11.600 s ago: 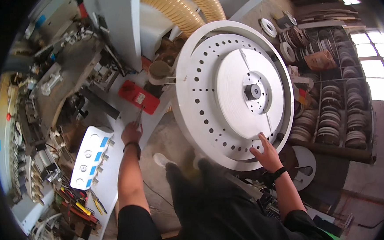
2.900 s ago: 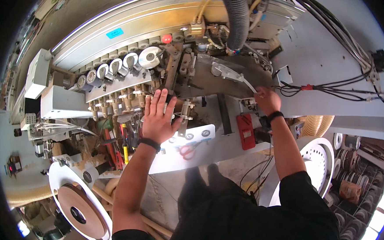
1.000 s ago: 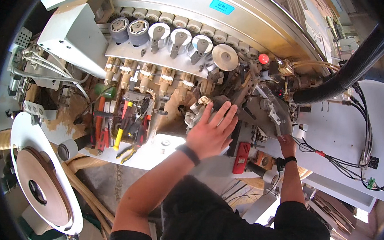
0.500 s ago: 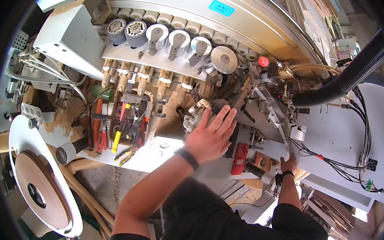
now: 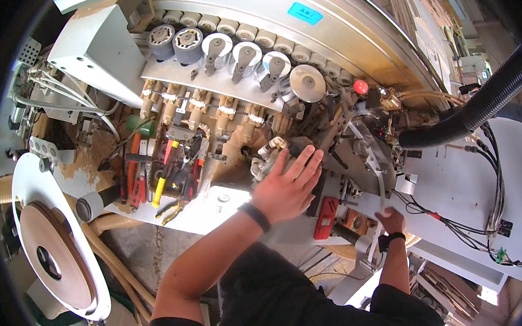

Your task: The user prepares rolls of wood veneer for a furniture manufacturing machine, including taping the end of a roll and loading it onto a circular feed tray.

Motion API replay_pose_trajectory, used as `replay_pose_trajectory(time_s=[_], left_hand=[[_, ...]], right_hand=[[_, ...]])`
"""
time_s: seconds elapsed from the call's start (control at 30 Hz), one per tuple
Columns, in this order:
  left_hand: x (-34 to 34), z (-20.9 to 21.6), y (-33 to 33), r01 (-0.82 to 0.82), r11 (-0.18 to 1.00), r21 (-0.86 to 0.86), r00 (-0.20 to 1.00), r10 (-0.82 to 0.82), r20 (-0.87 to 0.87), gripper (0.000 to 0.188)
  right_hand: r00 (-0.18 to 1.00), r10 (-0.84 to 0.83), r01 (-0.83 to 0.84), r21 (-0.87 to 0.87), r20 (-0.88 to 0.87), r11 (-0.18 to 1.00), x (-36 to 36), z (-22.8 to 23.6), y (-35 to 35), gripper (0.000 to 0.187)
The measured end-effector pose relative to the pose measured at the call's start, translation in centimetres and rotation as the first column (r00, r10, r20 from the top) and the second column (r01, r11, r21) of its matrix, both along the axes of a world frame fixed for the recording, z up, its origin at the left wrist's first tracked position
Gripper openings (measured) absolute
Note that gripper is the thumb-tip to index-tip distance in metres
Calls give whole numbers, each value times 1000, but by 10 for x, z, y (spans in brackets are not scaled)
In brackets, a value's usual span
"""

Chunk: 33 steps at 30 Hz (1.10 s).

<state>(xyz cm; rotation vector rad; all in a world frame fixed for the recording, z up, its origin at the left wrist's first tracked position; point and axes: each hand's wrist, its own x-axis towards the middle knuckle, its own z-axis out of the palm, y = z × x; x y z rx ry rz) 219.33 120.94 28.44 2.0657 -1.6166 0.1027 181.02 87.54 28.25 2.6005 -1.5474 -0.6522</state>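
My left hand (image 5: 287,188) lies with its fingers stretched out over a grey machine part with pale pipe fittings (image 5: 272,145). The palm hides most of that part. At the right, my right hand (image 5: 392,221) is closed at the edge of a thin, pale banding strip (image 5: 382,186). The strip runs up from the fingers into the machine's feed plates and also hangs below the hand. Between the two hands lies a red box-shaped tool or part (image 5: 326,217).
Rollers and round pressing wheels (image 5: 246,57) line the machine's back. Pliers and screwdrivers (image 5: 165,175) fill a tray at the left, near a large tape reel (image 5: 56,256). A thick black hose (image 5: 467,111) crosses the right side, above black cables (image 5: 450,223).
My right hand has shifted slightly up and left, and the strip has moved with it. My left hand stays on the machine part. The whole view has shifted a little.
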Motion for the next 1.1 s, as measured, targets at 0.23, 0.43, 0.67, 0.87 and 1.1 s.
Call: replay_pose_trajectory(time_s=[0.23,0.43,0.67,0.87,1.1], left_hand=[[-1,-3,-3,-1,1000,5,999,0,32,50],[-1,1,-1,3,1000,-12,1000,-3,-1,47],[-1,0,4,-2,999,-33,999,1,-40,47],[2,1,3,54,998,35,999,-54,-2,61],[5,-5,33,-113,891,-439,941,-45,-335,46]], right_hand=[[940,8,24,-88,341,996,85,-20,-15,37],[925,40,-1,-103,378,995,59,-31,-31,33],[954,10,17,-87,301,996,59,-32,-28,32],[989,100,-73,-235,106,969,46,-47,-45,44],[809,373,-260,-293,454,920,99,-9,47,54]])
